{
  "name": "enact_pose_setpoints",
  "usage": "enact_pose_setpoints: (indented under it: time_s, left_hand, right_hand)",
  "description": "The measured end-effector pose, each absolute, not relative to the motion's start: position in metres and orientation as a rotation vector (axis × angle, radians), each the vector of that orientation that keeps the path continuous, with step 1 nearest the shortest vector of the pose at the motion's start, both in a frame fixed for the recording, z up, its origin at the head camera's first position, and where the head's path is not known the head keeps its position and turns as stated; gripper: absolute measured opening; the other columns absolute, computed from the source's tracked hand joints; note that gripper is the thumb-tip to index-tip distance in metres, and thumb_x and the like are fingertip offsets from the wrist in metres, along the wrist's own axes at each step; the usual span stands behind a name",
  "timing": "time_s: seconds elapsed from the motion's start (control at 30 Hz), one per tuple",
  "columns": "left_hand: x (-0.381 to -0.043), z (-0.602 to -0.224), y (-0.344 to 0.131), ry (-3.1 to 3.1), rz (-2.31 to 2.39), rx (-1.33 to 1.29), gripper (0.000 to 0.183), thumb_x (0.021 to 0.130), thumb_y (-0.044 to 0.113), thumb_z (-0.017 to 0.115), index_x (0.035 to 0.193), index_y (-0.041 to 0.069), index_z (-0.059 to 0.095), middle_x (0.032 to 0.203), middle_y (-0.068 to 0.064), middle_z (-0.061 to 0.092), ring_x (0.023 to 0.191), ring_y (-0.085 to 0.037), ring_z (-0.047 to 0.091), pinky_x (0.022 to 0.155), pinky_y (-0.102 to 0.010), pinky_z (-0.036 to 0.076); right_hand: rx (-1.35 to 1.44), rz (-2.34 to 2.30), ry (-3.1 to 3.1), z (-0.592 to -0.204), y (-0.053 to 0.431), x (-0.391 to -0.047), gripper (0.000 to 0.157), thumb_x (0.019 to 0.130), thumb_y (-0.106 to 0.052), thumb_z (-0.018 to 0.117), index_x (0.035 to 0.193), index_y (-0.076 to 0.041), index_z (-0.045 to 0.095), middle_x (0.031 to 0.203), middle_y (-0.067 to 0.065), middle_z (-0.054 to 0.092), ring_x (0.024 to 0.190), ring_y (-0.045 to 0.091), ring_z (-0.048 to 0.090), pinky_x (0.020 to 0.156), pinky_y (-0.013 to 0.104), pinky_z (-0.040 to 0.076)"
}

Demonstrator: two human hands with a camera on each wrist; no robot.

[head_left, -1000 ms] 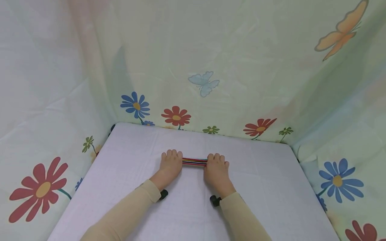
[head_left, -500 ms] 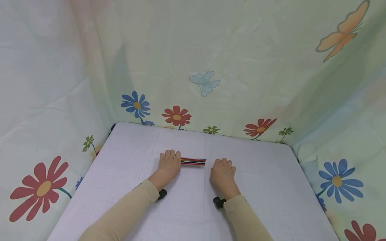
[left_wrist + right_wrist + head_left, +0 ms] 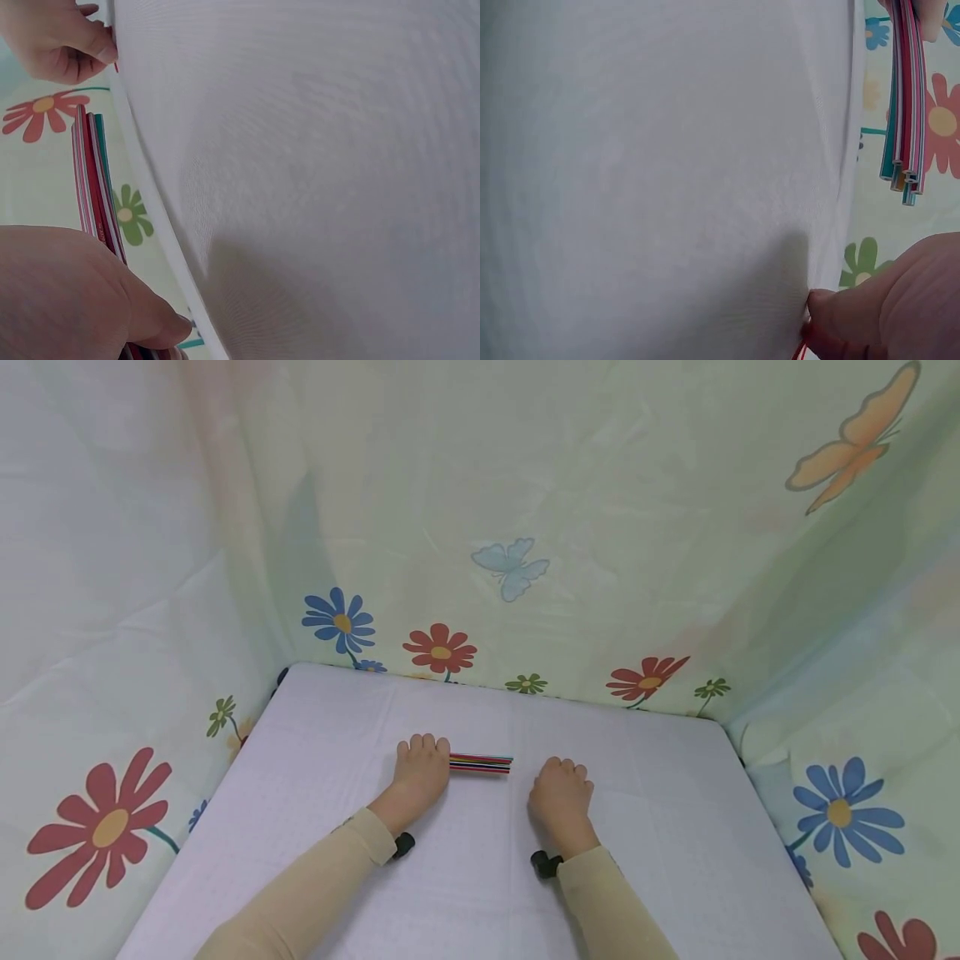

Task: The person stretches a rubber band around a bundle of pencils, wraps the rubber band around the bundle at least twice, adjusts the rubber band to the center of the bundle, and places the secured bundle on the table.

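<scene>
Striped pencils (image 3: 480,764) gripped in the left hand (image 3: 422,772), nearly parallel to the far edge of the worktop (image 3: 660,843)
Their free ends point toward the right hand (image 3: 562,797), near but apart, which pinches a thin red strand (image 3: 800,348)

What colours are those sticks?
The sticks show red, teal, stripes and more, best in the right wrist view.

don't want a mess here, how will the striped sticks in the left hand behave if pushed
The striped sticks look stiff, running nearly straight out past the left hand in the head view. Each is probably light, being so slender. They may slide apart lengthwise if nudged, as they end unevenly in the right wrist view.
</scene>
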State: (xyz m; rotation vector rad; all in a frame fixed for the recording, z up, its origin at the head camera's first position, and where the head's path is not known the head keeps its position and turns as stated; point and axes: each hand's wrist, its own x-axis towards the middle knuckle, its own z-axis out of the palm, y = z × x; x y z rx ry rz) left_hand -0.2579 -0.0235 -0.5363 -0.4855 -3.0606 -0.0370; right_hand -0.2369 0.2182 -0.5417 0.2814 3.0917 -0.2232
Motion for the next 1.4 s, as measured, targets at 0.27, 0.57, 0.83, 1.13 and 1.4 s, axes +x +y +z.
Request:
enact_pose_setpoints:
  time_s: [0.27, 0.57, 0.83, 1.13, 1.4]
  left_hand:
    - [-0.260, -0.541, -0.023, -3.049, -0.030, -0.484, 0.017, 0.105, 0.023, 0.052, 0.108, 0.005, 0.052, 0.099, -0.011, 0.054, 0.094, -0.026, 0.046, 0.083, -0.043, 0.040]
    - [-0.257, -0.538, -0.021, -3.070, -0.058, -0.478, 0.016, 0.105, 0.022, 0.053, 0.106, 0.005, 0.051, 0.098, -0.011, 0.053, 0.093, -0.026, 0.045, 0.083, -0.043, 0.039]
    - [-0.257, -0.539, -0.021, -3.037, -0.081, -0.473, 0.016, 0.105, 0.019, 0.051, 0.099, 0.005, 0.051, 0.092, -0.011, 0.052, 0.089, -0.026, 0.045, 0.080, -0.044, 0.039]
    - [-0.260, -0.543, -0.019, -3.001, -0.103, -0.446, 0.015, 0.103, 0.020, 0.053, 0.101, 0.006, 0.051, 0.095, -0.011, 0.053, 0.092, -0.027, 0.047, 0.080, -0.044, 0.039]
    - [-0.260, -0.538, -0.019, -3.009, -0.108, -0.447, 0.015, 0.104, 0.021, 0.053, 0.102, 0.006, 0.052, 0.096, -0.011, 0.053, 0.094, -0.027, 0.048, 0.080, -0.044, 0.039]
  right_hand:
    - [0.245, -0.201, 3.086, -0.540, 0.218, -0.238, 0.016, 0.093, -0.012, 0.060, 0.101, 0.001, 0.063, 0.099, 0.018, 0.057, 0.100, 0.038, 0.048, 0.082, 0.053, 0.042]
    - [0.289, -0.905, 3.014, -0.537, 0.224, -0.242, 0.019, 0.100, -0.019, 0.052, 0.094, -0.005, 0.064, 0.090, 0.012, 0.066, 0.084, 0.027, 0.058, 0.073, 0.039, 0.046]
    - [0.470, -1.805, 2.367, -0.536, 0.242, -0.248, 0.022, 0.105, -0.021, 0.051, 0.111, -0.001, 0.057, 0.089, 0.006, 0.076, 0.074, 0.016, 0.055, 0.067, 0.027, 0.046]
    - [0.464, -2.569, 1.370, -0.539, 0.249, -0.233, 0.016, 0.107, -0.018, 0.047, 0.102, -0.009, 0.059, 0.080, -0.001, 0.066, 0.073, 0.008, 0.060, 0.066, 0.020, 0.047]
    - [0.357, -2.725, 0.756, -0.554, 0.246, -0.220, 0.023, 0.106, -0.013, 0.039, 0.102, -0.011, 0.062, 0.079, -0.003, 0.068, 0.071, 0.007, 0.053, 0.068, 0.020, 0.041]
